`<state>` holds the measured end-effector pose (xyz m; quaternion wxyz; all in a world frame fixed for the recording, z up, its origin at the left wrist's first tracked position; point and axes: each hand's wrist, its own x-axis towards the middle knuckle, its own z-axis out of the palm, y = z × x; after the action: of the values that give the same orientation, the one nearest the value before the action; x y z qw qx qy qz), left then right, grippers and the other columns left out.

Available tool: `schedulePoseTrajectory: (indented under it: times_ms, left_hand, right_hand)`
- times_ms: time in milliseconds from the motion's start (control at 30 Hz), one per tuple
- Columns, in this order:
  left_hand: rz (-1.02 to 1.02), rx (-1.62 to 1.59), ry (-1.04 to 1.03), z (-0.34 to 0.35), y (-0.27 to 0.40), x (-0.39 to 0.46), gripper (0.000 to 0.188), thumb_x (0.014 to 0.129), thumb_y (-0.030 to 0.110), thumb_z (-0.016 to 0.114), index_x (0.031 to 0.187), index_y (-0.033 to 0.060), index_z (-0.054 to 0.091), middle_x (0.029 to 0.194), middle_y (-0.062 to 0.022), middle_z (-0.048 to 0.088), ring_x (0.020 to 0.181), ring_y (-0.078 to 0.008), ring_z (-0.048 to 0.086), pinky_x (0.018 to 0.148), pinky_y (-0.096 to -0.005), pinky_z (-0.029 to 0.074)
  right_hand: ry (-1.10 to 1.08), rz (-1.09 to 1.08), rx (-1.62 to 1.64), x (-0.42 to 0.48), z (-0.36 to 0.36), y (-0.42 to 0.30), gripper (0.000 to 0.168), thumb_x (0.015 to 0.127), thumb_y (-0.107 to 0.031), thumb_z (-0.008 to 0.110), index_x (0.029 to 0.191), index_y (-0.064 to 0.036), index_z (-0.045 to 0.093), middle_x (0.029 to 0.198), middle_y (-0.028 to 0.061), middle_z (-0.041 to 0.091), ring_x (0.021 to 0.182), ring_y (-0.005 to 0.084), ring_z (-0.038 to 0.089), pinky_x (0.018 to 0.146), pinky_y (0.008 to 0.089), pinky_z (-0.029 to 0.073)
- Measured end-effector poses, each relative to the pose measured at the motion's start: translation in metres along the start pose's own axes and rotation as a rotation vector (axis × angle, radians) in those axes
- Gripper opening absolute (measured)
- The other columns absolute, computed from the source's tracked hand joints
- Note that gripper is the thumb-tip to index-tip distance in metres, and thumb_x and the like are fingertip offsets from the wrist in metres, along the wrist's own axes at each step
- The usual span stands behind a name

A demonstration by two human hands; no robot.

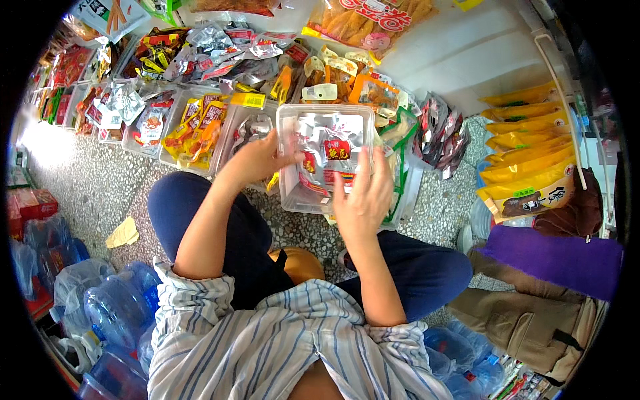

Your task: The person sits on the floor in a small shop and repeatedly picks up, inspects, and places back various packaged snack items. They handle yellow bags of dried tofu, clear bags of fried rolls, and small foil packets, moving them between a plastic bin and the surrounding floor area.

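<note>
A clear plastic box (287, 197) is in front of me, above the row of snack boxes. Silver foil snack packets (336, 131) with red labels lie in it. My left hand (260, 157) is at its left wall, the thumb reaching over the packets. At the right wall is my right hand (364, 200), slightly blurred, its fingers spread along the side and the thumb inward. Just left of the held box, another box (195, 167) contains yellow and orange snack packets (200, 125). Green-edged packets (400, 135) show behind my right hand.
More packet-filled boxes (142, 147) line the shelf foot. Yellow bags (535, 192) hang at right, above a purple cloth (555, 260) and a brown garment or bag (525, 320). Blue water bottles (117, 302) crowd the lower left. A paper scrap (123, 233) lies on the speckled floor (135, 190).
</note>
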<state>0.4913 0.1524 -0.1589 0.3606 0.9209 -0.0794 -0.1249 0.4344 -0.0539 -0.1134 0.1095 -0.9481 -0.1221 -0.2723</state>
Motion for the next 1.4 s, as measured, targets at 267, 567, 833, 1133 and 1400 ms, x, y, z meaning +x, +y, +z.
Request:
schedulePoseTrajectory:
  times_ms: [267, 567, 833, 1133, 1400]
  left_hand:
    - [-0.091, -0.163, 0.05, -0.029, 0.024, -0.001, 0.039, 0.078, 0.02, 0.058, 0.105, -0.006, 0.051, 0.075, -0.0205, 0.059, 0.066, -0.0283, 0.06, 0.061, -0.033, 0.048]
    - [-0.16, -0.835, 0.44, -0.091, -0.018, -0.028, 0.026, 0.079, 0.004, 0.047, 0.101, -0.0006, 0.06, 0.079, -0.0014, 0.062, 0.064, -0.0035, 0.054, 0.053, -0.0175, 0.04]
    - [-0.189, -1.04, 0.545, -0.094, -0.018, -0.035, 0.025, 0.081, 0.003, 0.046, 0.102, -0.002, 0.058, 0.082, -0.0038, 0.062, 0.066, -0.0078, 0.057, 0.056, -0.0194, 0.043]
    - [-0.199, -1.152, 0.666, -0.098, -0.021, -0.025, 0.024, 0.081, 0.004, 0.048, 0.102, -0.0011, 0.057, 0.084, -0.0063, 0.062, 0.069, -0.0119, 0.06, 0.059, -0.0236, 0.048]
    - [-0.198, -1.156, 0.685, -0.097, -0.012, -0.026, 0.024, 0.08, 0.006, 0.049, 0.103, -0.0004, 0.057, 0.085, -0.0052, 0.062, 0.069, -0.0114, 0.059, 0.059, -0.0226, 0.048]
  right_hand:
    - [-0.111, 0.195, 0.154, -0.005, -0.005, 0.016, 0.056, 0.076, -0.008, 0.059, 0.128, 0.0, 0.038, 0.073, 0.0134, 0.061, 0.059, 0.0251, 0.061, 0.051, 0.0343, 0.049]
    - [-0.165, 0.035, 0.674, -0.017, -0.037, -0.05, 0.048, 0.079, -0.023, 0.064, 0.117, 0.001, 0.047, 0.089, 0.014, 0.063, 0.069, 0.0252, 0.063, 0.058, 0.033, 0.05]
    - [-0.198, 0.484, 0.594, -0.036, -0.004, 0.045, 0.045, 0.081, -0.02, 0.062, 0.118, 0.001, 0.045, 0.099, 0.0143, 0.057, 0.082, 0.0244, 0.058, 0.062, 0.0316, 0.048]
    - [-0.362, 0.444, 0.475, -0.019, 0.038, 0.089, 0.054, 0.079, -0.013, 0.06, 0.128, -0.004, 0.037, 0.126, 0.0153, 0.042, 0.114, 0.0304, 0.044, 0.093, 0.0371, 0.04]
    - [-0.766, -0.05, 0.302, -0.044, -0.016, 0.053, 0.051, 0.073, -0.003, 0.061, 0.123, -0.009, 0.049, 0.13, 0.0155, 0.041, 0.12, 0.03, 0.039, 0.1, 0.0402, 0.032]
